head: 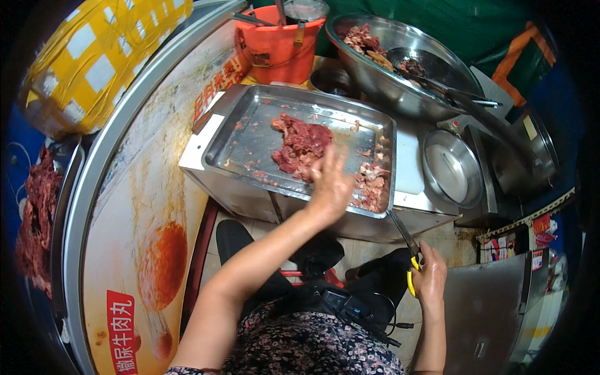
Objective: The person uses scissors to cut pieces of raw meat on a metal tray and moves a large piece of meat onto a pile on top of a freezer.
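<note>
A shallow metal tray [248, 126] lies before me, with a ragged slab of raw red meat [307, 140] near its middle. Over the tray's near side is my left hand [333, 187], blurred, its fingers apart and holding nothing. Its fingertips are at the meat's right edge; whether they touch it I cannot tell. Pale, fatty trimmings [372, 187] are heaped in the tray's near right corner. My right hand [432, 274] grips the yellow handles of scissors [404, 230], whose blades point up toward that corner of the tray.
Behind the tray stand an orange bucket [281, 47] of utensils and a large steel basin [398, 86] holding meat and a strainer. A steel bowl [452, 173] sits right of a white board [408, 164]. At left are a taped box [103, 61] and more meat [40, 220].
</note>
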`<move>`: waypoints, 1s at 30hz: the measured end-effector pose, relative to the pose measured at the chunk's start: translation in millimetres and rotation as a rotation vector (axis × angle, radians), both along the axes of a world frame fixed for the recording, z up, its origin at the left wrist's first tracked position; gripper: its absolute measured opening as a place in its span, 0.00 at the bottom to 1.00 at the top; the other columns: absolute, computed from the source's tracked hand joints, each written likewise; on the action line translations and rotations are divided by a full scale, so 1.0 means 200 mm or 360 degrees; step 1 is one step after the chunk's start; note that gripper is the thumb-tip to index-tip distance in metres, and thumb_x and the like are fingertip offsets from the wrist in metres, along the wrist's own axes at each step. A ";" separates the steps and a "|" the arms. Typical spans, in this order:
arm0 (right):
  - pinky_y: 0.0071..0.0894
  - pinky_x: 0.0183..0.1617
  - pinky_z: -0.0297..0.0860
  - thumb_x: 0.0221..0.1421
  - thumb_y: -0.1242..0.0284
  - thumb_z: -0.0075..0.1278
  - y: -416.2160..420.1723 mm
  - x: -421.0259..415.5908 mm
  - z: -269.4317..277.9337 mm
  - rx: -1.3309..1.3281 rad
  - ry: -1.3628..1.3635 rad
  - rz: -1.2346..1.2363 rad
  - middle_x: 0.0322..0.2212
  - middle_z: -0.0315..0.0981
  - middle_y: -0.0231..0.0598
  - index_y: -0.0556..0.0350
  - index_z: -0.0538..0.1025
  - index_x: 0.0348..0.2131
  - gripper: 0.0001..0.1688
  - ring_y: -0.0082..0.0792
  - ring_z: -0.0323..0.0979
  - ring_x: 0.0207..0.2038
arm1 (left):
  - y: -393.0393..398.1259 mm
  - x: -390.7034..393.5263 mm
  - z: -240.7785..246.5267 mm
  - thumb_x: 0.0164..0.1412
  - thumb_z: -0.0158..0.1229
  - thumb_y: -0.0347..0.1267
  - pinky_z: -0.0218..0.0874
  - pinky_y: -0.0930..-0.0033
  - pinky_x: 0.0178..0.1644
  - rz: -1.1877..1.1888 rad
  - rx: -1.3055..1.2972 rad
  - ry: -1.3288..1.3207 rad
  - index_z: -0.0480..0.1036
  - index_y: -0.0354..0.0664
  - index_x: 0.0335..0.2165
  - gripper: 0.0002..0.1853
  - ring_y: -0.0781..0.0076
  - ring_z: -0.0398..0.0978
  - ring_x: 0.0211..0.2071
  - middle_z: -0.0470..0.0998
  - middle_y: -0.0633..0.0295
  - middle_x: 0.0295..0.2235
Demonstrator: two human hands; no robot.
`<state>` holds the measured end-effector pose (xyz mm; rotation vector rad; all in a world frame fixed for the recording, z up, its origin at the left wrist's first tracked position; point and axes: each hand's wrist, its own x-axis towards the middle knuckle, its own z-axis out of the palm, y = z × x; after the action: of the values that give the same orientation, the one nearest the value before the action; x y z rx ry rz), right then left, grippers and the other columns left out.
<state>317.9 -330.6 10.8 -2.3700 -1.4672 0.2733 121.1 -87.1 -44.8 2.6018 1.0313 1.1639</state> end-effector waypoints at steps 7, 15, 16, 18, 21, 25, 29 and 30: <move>0.46 0.49 0.71 0.37 0.86 0.65 0.00 -0.02 0.02 0.0050 0.0004 0.0021 0.41 0.74 0.56 0.64 0.74 0.53 0.39 0.60 0.74 0.44 | -0.11 0.13 -0.02 0.51 0.57 0.19 0.44 0.39 0.63 -0.0209 -0.0213 -0.0020 0.77 0.34 0.30 0.06 0.40 0.53 0.66 0.60 0.33 0.61; 0.47 0.46 0.71 0.36 0.86 0.64 -0.04 0.03 -0.03 -0.0005 -0.0034 -0.0035 0.39 0.74 0.55 0.61 0.74 0.53 0.39 0.60 0.74 0.42 | 0.09 -0.18 0.13 0.51 0.65 0.27 0.50 0.50 0.62 0.0118 0.0006 -0.0437 0.78 0.36 0.32 0.08 0.51 0.69 0.58 0.71 0.45 0.53; 0.47 0.47 0.71 0.37 0.85 0.64 -0.05 0.03 -0.03 -0.0007 -0.0031 -0.0040 0.39 0.74 0.55 0.60 0.74 0.53 0.39 0.60 0.74 0.42 | 0.15 -0.24 0.14 0.51 0.64 0.26 0.54 0.50 0.59 0.0198 -0.0096 -0.0558 0.78 0.36 0.32 0.07 0.52 0.72 0.53 0.72 0.47 0.52; 0.47 0.47 0.71 0.37 0.85 0.64 -0.04 0.03 -0.04 -0.0005 -0.0037 -0.0045 0.39 0.74 0.54 0.60 0.75 0.53 0.39 0.60 0.74 0.42 | 0.30 -0.38 0.15 0.52 0.61 0.26 0.60 0.52 0.53 0.0396 -0.0153 -0.0738 0.78 0.38 0.32 0.07 0.51 0.76 0.47 0.74 0.49 0.49; 0.47 0.47 0.71 0.37 0.85 0.64 -0.02 0.02 -0.03 -0.0013 -0.0054 -0.0037 0.39 0.74 0.54 0.60 0.75 0.53 0.39 0.59 0.74 0.43 | 0.52 -0.57 0.11 0.52 0.59 0.26 0.68 0.54 0.45 0.0731 -0.0153 -0.0616 0.80 0.39 0.32 0.08 0.48 0.79 0.42 0.80 0.46 0.39; 0.46 0.47 0.71 0.36 0.84 0.65 0.00 0.01 -0.02 0.0031 -0.0055 0.0025 0.40 0.74 0.53 0.60 0.75 0.53 0.39 0.59 0.75 0.43 | 0.76 -0.59 0.00 0.53 0.61 0.29 0.69 0.56 0.44 0.0910 -0.1006 -0.0569 0.82 0.37 0.32 0.08 0.51 0.81 0.38 0.82 0.46 0.33; 0.46 0.47 0.71 0.35 0.85 0.65 0.01 -0.02 0.03 -0.0036 -0.0055 0.0037 0.40 0.74 0.53 0.61 0.75 0.53 0.40 0.58 0.75 0.42 | 0.91 -0.50 -0.14 0.52 0.66 0.30 0.70 0.60 0.39 0.0813 -0.1325 -0.0580 0.82 0.34 0.33 0.10 0.62 0.81 0.32 0.83 0.51 0.30; 0.45 0.46 0.72 0.34 0.85 0.66 0.01 -0.02 0.02 -0.0016 -0.0058 0.0039 0.40 0.73 0.53 0.61 0.75 0.53 0.41 0.58 0.75 0.42 | 0.92 -0.48 -0.15 0.52 0.66 0.30 0.70 0.60 0.38 0.0797 -0.1382 -0.0628 0.82 0.33 0.32 0.10 0.63 0.80 0.31 0.83 0.52 0.30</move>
<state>313.2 -329.2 15.3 -2.3785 -1.5155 0.2452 26.0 97.0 -75.1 1.4333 1.6494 0.9291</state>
